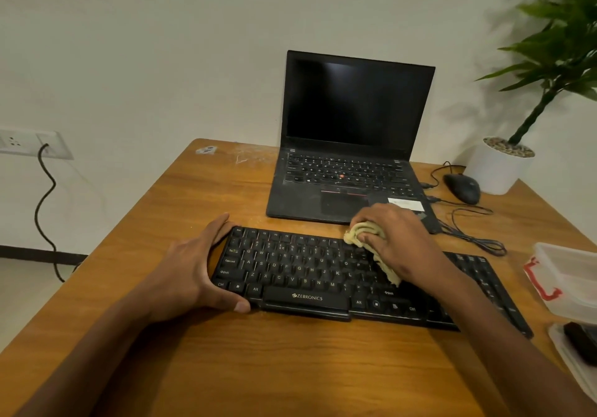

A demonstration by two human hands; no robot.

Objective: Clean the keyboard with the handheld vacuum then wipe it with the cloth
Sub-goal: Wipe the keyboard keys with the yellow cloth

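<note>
A black keyboard point(300, 274) lies across the wooden desk point(258, 361) in front of me. My left hand point(193, 271) grips its left end, fingers over the far edge and thumb at the near edge. My right hand point(397, 242) holds a bunched yellow cloth point(361, 234) and presses it onto the keys right of the keyboard's middle. A dark object point(581, 342) at the right edge sits in a clear tray; I cannot tell whether it is the handheld vacuum.
An open black laptop point(349, 145) stands behind the keyboard. A black mouse point(462, 187) and its cables point(471, 232) lie to the right, beside a white plant pot point(497, 167). A clear plastic box point(568, 277) sits at the right edge. A wall socket point(29, 143) is on the left.
</note>
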